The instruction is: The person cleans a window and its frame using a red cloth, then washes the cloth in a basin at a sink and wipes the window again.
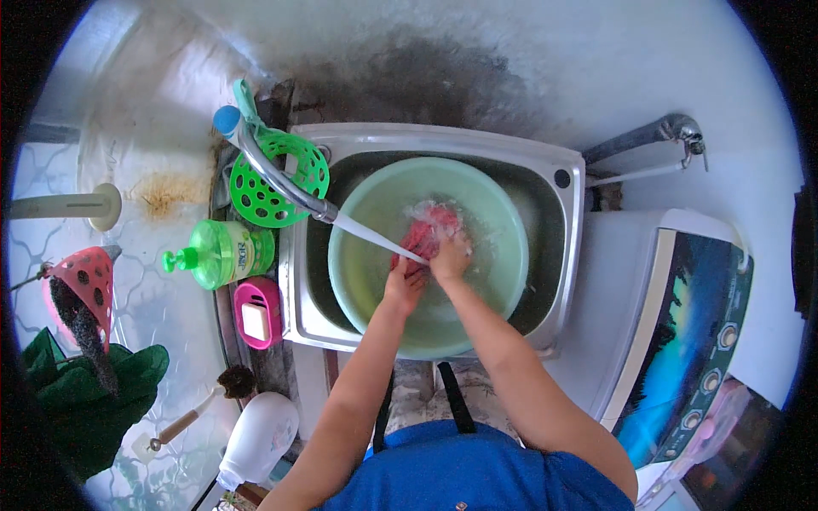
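Note:
A pale green plastic basin (505, 306) sits in the stainless steel sink (300, 319), with water inside it. From the curved metal faucet (281, 182), a stream of water (370, 235) falls onto a wet red cloth (434, 225) in the basin. My left hand (406, 286) grips the near left part of the cloth, its thumb beside the stream. On the cloth's right side lies my right hand (451, 257), its fingers partly hidden by splashing water and bunched fabric.
Left of the sink are a green perforated basket (246, 185), a green pump bottle (217, 254) and a pink soap dish (275, 319) with a bar of soap (255, 321). A white bottle (262, 434) and a brush (192, 418) are nearer me. A washing machine (639, 306) borders the right side.

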